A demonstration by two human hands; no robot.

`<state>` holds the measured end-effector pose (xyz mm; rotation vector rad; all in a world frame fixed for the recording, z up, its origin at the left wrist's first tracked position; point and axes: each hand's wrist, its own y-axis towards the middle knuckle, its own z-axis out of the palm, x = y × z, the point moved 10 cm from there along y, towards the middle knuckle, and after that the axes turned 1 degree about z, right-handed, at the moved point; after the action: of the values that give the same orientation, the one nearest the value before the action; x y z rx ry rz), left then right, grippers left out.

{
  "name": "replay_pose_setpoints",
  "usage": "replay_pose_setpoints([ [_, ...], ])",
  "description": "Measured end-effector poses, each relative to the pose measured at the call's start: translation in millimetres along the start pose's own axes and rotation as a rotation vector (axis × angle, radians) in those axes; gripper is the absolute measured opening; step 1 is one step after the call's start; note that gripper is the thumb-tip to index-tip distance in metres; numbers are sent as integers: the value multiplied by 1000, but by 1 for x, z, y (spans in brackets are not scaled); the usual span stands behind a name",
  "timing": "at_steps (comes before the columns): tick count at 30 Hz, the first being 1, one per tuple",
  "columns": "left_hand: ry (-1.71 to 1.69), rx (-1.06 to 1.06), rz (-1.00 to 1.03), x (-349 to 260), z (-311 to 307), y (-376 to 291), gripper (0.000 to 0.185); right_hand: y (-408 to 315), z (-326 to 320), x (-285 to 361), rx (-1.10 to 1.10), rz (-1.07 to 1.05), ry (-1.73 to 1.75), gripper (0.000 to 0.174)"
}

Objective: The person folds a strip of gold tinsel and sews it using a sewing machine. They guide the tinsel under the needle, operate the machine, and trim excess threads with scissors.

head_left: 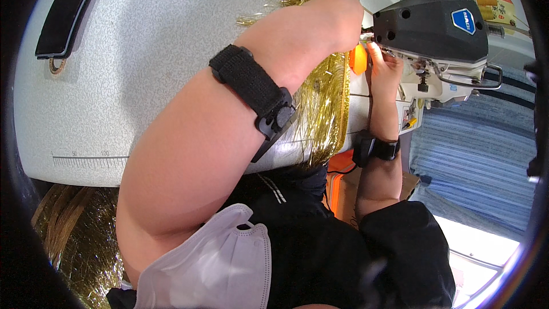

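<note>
A sewing machine (433, 30) with a dark head cover stands at the upper right. My left hand (315, 28) reaches over gold tinsel fringe (324, 107) to the machine's near end; its fingers are hidden, so any hold is unclear. Beneath the machine head, close to the needle area, is my right hand (385, 73), one finger extended and the others bent and partly covered by machine parts. Whether it grips anything cannot be seen. An orange piece (358, 59) lies between the two hands, beside the gold edge band of the fringe.
The pale speckled table (94, 107) bears a printed ruler scale (90, 162). A black strip-shaped object (70, 13) lies at upper left. Gold thread spools (485, 4) stand behind the machine. More tinsel (94, 244) hangs below the table's edge, and blue striped fabric (476, 150) is at right.
</note>
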<state>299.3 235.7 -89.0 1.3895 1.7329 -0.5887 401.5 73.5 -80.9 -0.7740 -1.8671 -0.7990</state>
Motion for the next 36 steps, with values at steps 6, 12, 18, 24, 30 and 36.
replay_pose_setpoints([
  [6,42,-89,85,-14,-12,-7,14,0,1,5,11,-40,-64,13],
  [12,125,43,82,-24,-12,-6,14,0,2,5,27,-55,-50,13],
  [18,127,21,72,-24,-14,-7,13,-2,3,6,39,-18,-97,12],
  [24,126,23,69,-23,-13,-5,14,-2,2,5,13,-16,-22,12],
  [30,127,17,90,-25,-14,-7,14,-1,1,5,14,-33,-62,12],
  [36,108,11,80,-24,-15,-7,14,-3,2,9,17,-20,-102,11],
])
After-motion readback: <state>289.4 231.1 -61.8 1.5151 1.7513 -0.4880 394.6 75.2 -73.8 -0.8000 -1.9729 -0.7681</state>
